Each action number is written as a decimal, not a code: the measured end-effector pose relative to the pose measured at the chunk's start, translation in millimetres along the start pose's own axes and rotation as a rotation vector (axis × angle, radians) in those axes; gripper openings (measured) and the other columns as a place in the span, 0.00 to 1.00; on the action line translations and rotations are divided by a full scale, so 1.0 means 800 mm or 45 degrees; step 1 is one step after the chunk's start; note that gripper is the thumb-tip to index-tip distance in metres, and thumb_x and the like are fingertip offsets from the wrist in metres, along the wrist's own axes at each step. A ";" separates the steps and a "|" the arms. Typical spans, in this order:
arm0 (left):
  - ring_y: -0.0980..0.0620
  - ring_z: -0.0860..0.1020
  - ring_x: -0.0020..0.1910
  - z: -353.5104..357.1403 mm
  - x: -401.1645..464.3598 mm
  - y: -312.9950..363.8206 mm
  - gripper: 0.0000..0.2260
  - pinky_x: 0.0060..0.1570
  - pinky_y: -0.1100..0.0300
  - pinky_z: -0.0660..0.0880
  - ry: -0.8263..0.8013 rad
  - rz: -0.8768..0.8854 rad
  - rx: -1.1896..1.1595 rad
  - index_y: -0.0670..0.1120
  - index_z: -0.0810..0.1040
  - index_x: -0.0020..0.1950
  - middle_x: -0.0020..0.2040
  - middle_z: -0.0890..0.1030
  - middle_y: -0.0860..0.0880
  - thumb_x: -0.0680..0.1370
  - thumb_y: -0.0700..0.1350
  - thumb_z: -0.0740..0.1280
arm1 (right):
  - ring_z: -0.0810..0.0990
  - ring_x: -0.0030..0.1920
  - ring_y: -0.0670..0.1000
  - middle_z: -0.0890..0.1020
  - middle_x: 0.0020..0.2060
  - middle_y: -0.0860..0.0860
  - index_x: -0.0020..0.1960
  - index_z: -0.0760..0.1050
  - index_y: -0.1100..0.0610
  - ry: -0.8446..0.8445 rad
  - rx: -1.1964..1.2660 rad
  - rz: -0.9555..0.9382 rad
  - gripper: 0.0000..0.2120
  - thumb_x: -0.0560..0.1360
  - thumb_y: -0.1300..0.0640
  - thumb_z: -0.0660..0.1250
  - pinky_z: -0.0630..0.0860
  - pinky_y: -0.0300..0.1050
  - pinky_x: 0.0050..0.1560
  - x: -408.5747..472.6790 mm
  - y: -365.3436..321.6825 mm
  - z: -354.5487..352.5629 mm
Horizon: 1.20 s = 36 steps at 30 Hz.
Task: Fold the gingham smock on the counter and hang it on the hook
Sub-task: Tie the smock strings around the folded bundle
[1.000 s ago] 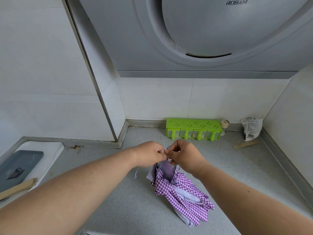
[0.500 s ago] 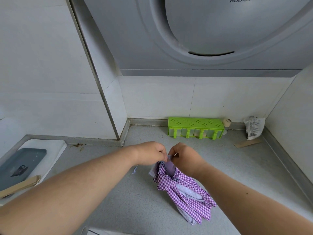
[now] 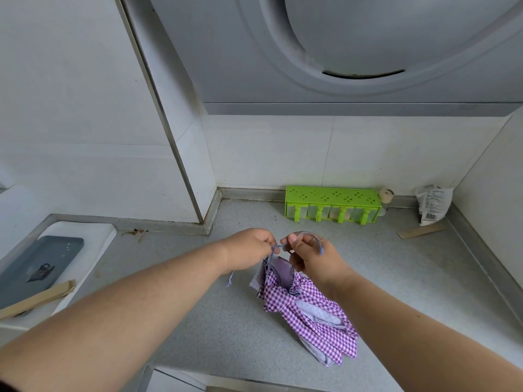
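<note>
At the centre of the frame we hold the gingham smock [image 3: 307, 305], a bundle of purple-and-white checked cloth with pale lilac lining showing at its folds. Its lower end lies crumpled on the speckled grey tabletop [image 3: 396, 278], while the upper end is raised between our hands. Our left hand [image 3: 249, 250] has its fingers curled, pinching a thin lilac cord [image 3: 312, 239] of the smock; a frayed end of cord hangs below the wrist. Our right hand [image 3: 310, 257], just beside the left, also pinches the cord, which arcs in a loop over its knuckles.

At the back wall, right of centre, stands a lime-green plastic rack [image 3: 332, 203] with perforated clover cutouts on top. Farther right a crinkled white packet [image 3: 431, 205] leans in the corner, with a flat strip of cardboard [image 3: 421, 231] near it. At the left edge sits a white rounded tray [image 3: 93, 236] bearing a dark slate-blue slab [image 3: 36, 264].
</note>
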<state>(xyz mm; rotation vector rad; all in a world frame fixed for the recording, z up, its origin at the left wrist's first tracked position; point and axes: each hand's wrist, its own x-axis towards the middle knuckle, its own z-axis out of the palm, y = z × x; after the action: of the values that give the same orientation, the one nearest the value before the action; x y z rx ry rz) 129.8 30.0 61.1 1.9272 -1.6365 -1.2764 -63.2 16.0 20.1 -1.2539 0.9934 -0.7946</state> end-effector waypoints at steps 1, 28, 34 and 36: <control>0.56 0.66 0.29 0.001 0.001 -0.001 0.10 0.30 0.60 0.60 0.048 0.000 -0.003 0.51 0.83 0.51 0.28 0.70 0.57 0.83 0.40 0.64 | 0.76 0.34 0.47 0.83 0.40 0.52 0.51 0.83 0.59 -0.024 0.041 0.017 0.13 0.85 0.54 0.64 0.72 0.40 0.37 0.000 0.002 0.000; 0.55 0.60 0.27 0.043 0.014 -0.015 0.10 0.26 0.65 0.56 -0.067 -0.206 -1.107 0.46 0.76 0.58 0.32 0.71 0.51 0.88 0.38 0.55 | 0.80 0.29 0.49 0.86 0.33 0.53 0.52 0.79 0.62 0.369 0.011 0.283 0.04 0.81 0.61 0.70 0.71 0.40 0.27 0.028 0.004 0.024; 0.56 0.59 0.27 0.030 0.023 -0.013 0.10 0.24 0.65 0.57 -0.233 -0.272 -1.108 0.48 0.72 0.50 0.33 0.68 0.52 0.86 0.38 0.55 | 0.83 0.30 0.46 0.87 0.39 0.52 0.49 0.81 0.56 0.317 -0.312 0.131 0.04 0.79 0.56 0.73 0.76 0.38 0.30 0.027 -0.002 0.024; 0.56 0.59 0.27 0.031 0.027 -0.014 0.10 0.24 0.64 0.57 -0.267 -0.298 -1.118 0.48 0.70 0.46 0.33 0.66 0.52 0.85 0.38 0.55 | 0.82 0.29 0.44 0.87 0.38 0.50 0.48 0.83 0.56 0.298 -0.386 0.089 0.02 0.79 0.58 0.72 0.79 0.40 0.34 0.027 -0.003 0.024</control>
<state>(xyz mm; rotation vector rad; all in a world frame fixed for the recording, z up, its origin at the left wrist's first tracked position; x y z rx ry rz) 116.3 21.2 29.8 1.4621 -0.6882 -1.9103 -36.8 3.2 19.7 -1.3956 1.3799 -0.7671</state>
